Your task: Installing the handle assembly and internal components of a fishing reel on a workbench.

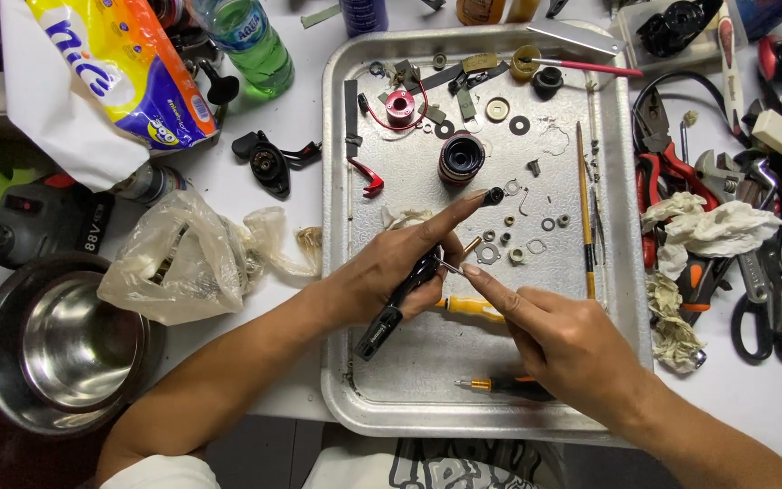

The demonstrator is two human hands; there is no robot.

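Note:
Over a metal tray (613, 272), my left hand (391, 267) grips a long black handle-like part (400, 303), its index finger stretched toward the part's far tip (494, 195). My right hand (563, 340) pinches a thin metal pin or tool tip (450, 266) against the middle of the black part. Just below the hands lie a yellow-handled screwdriver (472, 308) and an orange-and-black screwdriver (500, 385) on the tray.
Several washers, nuts and springs (513, 240), a dark spool (461, 157), a small red spool (400, 106) and a thin brush (584, 208) lie on the tray. Pliers, scissors and wrenches (753, 226) crowd the right. A steel bowl (65, 340), plastic bag (183, 258) and green bottle (251, 41) sit left.

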